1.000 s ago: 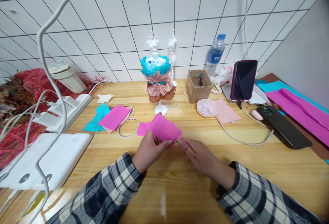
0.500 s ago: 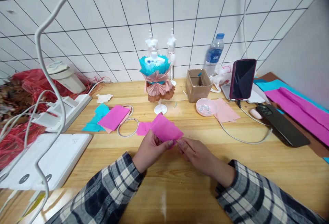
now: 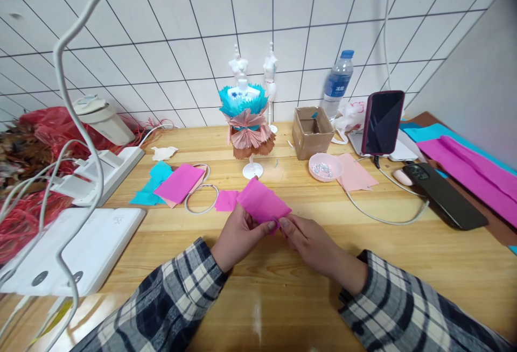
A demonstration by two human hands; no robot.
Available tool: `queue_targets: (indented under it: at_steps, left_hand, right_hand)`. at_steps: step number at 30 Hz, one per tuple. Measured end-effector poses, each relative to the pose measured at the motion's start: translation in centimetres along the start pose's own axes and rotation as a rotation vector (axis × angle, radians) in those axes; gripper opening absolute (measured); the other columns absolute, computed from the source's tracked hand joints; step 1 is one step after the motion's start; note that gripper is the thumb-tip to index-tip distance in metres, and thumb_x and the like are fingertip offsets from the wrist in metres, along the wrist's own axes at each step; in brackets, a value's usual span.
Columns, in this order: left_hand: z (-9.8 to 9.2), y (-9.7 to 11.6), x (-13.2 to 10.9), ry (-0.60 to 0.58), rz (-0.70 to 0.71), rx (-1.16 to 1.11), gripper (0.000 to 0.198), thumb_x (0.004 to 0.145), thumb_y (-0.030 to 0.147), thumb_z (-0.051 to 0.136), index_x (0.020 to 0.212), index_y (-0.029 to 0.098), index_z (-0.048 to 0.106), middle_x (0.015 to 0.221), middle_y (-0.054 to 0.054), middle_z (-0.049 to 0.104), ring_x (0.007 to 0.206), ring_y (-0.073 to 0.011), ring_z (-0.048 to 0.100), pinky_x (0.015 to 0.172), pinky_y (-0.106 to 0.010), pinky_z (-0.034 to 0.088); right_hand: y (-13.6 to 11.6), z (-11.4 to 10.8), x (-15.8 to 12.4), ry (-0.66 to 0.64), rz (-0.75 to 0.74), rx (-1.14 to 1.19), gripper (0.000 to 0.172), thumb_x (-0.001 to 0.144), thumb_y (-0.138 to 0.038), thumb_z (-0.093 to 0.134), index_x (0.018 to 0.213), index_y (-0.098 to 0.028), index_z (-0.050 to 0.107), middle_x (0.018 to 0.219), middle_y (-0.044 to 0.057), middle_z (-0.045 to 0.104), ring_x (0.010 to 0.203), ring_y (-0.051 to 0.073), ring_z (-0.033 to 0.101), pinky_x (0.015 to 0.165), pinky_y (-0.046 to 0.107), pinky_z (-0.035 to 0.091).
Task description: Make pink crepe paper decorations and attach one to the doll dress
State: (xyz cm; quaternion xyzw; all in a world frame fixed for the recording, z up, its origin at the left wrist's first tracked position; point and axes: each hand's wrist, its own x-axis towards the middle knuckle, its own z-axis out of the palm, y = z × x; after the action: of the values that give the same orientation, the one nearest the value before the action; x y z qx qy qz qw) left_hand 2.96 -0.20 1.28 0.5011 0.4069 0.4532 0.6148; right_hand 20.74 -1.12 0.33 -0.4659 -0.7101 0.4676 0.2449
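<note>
A piece of magenta crepe paper [image 3: 263,201] is held up over the table between both hands. My left hand [image 3: 244,233] is closed on its lower left part, thumb on top near the bottom edge. My right hand [image 3: 309,239] pinches the paper's lower right corner; those fingertips are close to the left thumb. Just behind lies another magenta paper piece [image 3: 226,200], flat on the wood. Farther back stands a small dress form [image 3: 244,93] wearing a turquoise, dusty pink and brown pleated paper dress.
A cardboard box [image 3: 313,132], a pink dish of beads [image 3: 325,167] and peach paper [image 3: 356,171] sit right of centre. Phones [image 3: 444,196] and long paper strips [image 3: 472,180] lie farther right. Left are stacked papers [image 3: 180,183], a coiled cable [image 3: 202,199] and a white device [image 3: 72,250].
The magenta paper's right corner has shifted slightly right and up, and my right fingertips now cover its edge more. Both hands otherwise stay nearly in place.
</note>
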Motion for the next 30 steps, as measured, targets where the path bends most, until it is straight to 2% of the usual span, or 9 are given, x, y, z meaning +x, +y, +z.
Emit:
queue_targets:
  at_steps: [5, 9, 13, 18, 22, 27, 30]
  left_hand:
    - [0.10, 0.11, 0.05, -0.009, 0.011, 0.018, 0.031, 0.073, 0.025, 0.078, 0.087, 0.015, 0.053, 0.073, 0.001, 0.064, 0.066, -0.0114, 0.059, 0.062, -0.023, 0.048]
    - [0.07, 0.06, -0.03, 0.021, -0.003, 0.037, 0.036, 0.072, 0.026, 0.078, 0.095, 0.016, 0.053, 0.086, -0.002, 0.066, 0.075, -0.0137, 0.061, 0.067, -0.025, 0.049]
    - [-0.06, 0.11, -0.17, 0.037, -0.002, 0.047, 0.035, 0.073, 0.029, 0.077, 0.094, 0.016, 0.053, 0.081, -0.001, 0.066, 0.072, -0.0138, 0.061, 0.066, -0.025, 0.050]
    - [-0.39, 0.10, -0.20, 0.126, 0.009, 0.041, 0.039, 0.073, 0.032, 0.077, 0.100, 0.017, 0.054, 0.095, -0.005, 0.068, 0.089, -0.0192, 0.063, 0.079, -0.031, 0.051]
    - [-0.49, -0.17, -0.13, 0.121, 0.001, 0.073, 0.034, 0.073, 0.032, 0.077, 0.094, 0.017, 0.055, 0.088, -0.004, 0.067, 0.082, -0.0191, 0.063, 0.075, -0.031, 0.050]
    - [-0.17, 0.08, -0.17, 0.101, -0.002, 0.054, 0.038, 0.072, 0.029, 0.077, 0.100, 0.017, 0.054, 0.093, -0.004, 0.067, 0.083, -0.0174, 0.062, 0.077, -0.031, 0.050]
    - [-0.18, 0.22, -0.21, 0.131, 0.011, 0.043, 0.038, 0.072, 0.029, 0.078, 0.099, 0.017, 0.054, 0.092, -0.003, 0.067, 0.081, -0.0164, 0.062, 0.075, -0.029, 0.050]
  right_hand:
    - [-0.19, 0.02, 0.05, 0.022, 0.017, -0.002, 0.045, 0.098, -0.053, 0.027, 0.071, -0.022, 0.043, 0.065, -0.001, 0.051, 0.059, 0.014, 0.044, 0.055, 0.026, 0.032]
    - [-0.22, 0.01, 0.07, 0.010, 0.001, 0.009, 0.041, 0.099, -0.050, 0.029, 0.075, -0.021, 0.046, 0.068, 0.000, 0.053, 0.061, 0.014, 0.045, 0.056, 0.026, 0.033]
    - [-0.26, -0.03, 0.05, 0.009, 0.005, -0.010, 0.041, 0.099, -0.048, 0.028, 0.076, -0.021, 0.048, 0.069, 0.000, 0.054, 0.062, 0.015, 0.047, 0.057, 0.026, 0.034]
    - [-0.30, -0.12, 0.05, -0.001, 0.005, -0.053, 0.041, 0.100, -0.048, 0.028, 0.077, -0.022, 0.049, 0.067, 0.000, 0.053, 0.062, 0.015, 0.048, 0.058, 0.026, 0.034]
    - [-0.26, -0.09, -0.04, -0.007, 0.021, -0.059, 0.044, 0.099, -0.051, 0.026, 0.074, -0.022, 0.046, 0.065, -0.001, 0.052, 0.060, 0.014, 0.047, 0.056, 0.026, 0.034]
    - [-0.11, 0.07, -0.13, -0.006, 0.012, -0.010, 0.047, 0.099, -0.056, 0.023, 0.075, -0.021, 0.045, 0.066, -0.001, 0.051, 0.059, 0.014, 0.045, 0.054, 0.025, 0.034]
    - [-0.04, 0.09, -0.14, -0.012, 0.011, 0.018, 0.049, 0.098, -0.057, 0.021, 0.074, -0.021, 0.045, 0.066, 0.000, 0.051, 0.059, 0.014, 0.045, 0.054, 0.025, 0.035]
